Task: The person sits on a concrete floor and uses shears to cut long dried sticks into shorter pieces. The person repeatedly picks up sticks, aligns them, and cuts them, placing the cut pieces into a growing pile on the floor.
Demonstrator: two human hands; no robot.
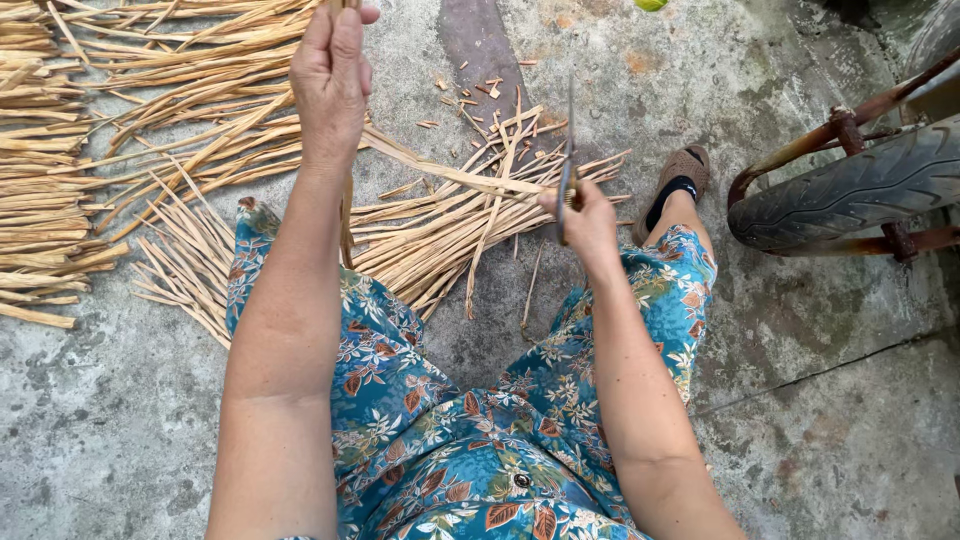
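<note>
Hands splitting a cane strip

Left hand (333, 75) is raised, fingers pinched around a thin cane strip (347, 215) hanging between the knees. Right hand (585, 220) grips a knife (567, 160), blade upright. Cut strips (180, 150) litter the concrete floor (830, 400).

My left hand (333, 75) is raised with arm outstretched, fingers pinched closed; my right hand (585, 218) sits lower, fist clenched, forearm angled inward.

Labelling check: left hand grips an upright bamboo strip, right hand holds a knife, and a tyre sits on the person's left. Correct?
Not quite. The head view shows the tyre on the person's right. The left hand does grip an upright bamboo strip, and the right hand holds the knife.
</note>
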